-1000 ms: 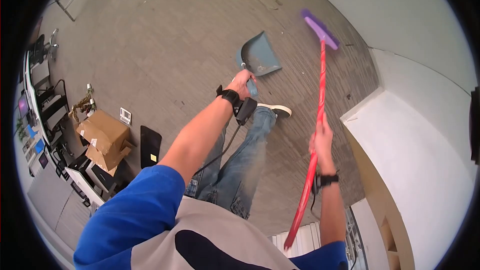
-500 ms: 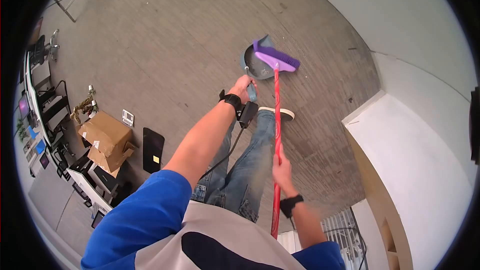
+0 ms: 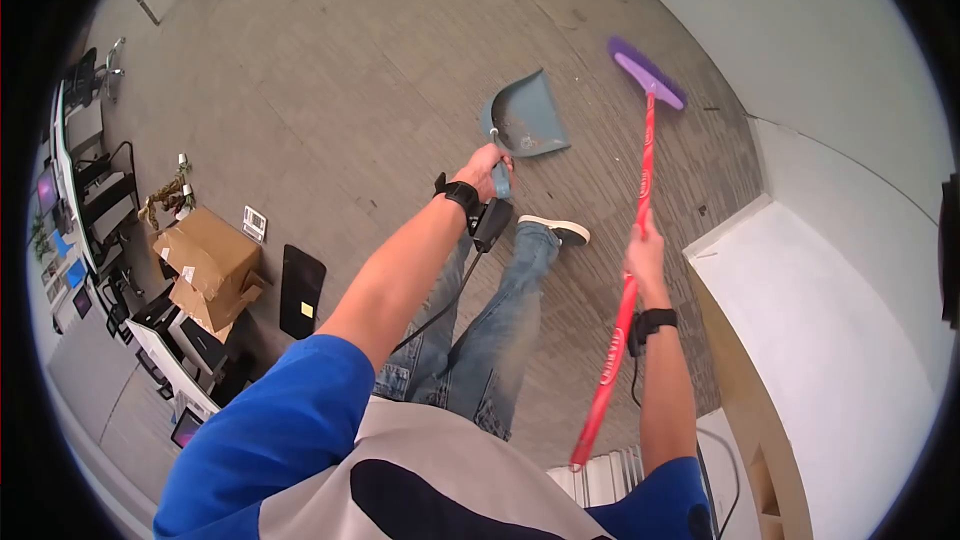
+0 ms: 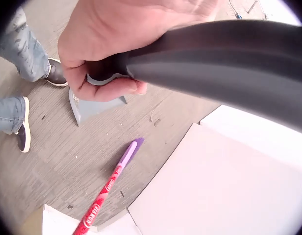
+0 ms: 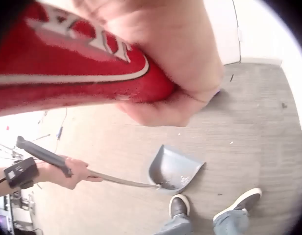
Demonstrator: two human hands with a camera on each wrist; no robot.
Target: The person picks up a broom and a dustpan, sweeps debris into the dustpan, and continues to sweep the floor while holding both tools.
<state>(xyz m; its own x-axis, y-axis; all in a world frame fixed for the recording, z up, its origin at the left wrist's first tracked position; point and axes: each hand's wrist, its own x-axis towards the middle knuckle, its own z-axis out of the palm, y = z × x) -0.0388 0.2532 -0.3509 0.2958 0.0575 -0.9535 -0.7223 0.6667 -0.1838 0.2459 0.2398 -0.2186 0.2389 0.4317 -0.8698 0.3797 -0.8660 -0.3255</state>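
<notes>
Left hand [image 3: 483, 169] is wrapped round the dark grip of one dustpan [image 3: 526, 116]; fingers and thumb curl fully about the handle, plain in the left wrist view [image 4: 99, 49]. Right hand [image 3: 643, 254] clamps one red broom handle [image 3: 625, 290], fingers closed tight round the shaft, seen close in the right wrist view [image 5: 175, 54].

We count by size:
- One grey carpeted floor [image 3: 330, 70], running from near to far.
- One white low wall [image 3: 820, 340] at right, near side.
- One person, blue sleeves, jeans; two legs, two shoes in the right wrist view, one shoe [image 3: 556, 230] clear in the head view.
- One broom: red shaft slanting from near right up to one purple brush head [image 3: 648, 73] at far right, on or just above the floor, well apart from the dustpan.
- One cardboard box [image 3: 208, 265] at left.
- One black flat panel [image 3: 301, 290] just right of the box, with a yellow note on it.
- One blue-grey dustpan pan, far centre, just beyond the shoe, mouth toward the brush; we cannot tell if it touches the floor.
- Two wrist bands, one on each arm.
</notes>
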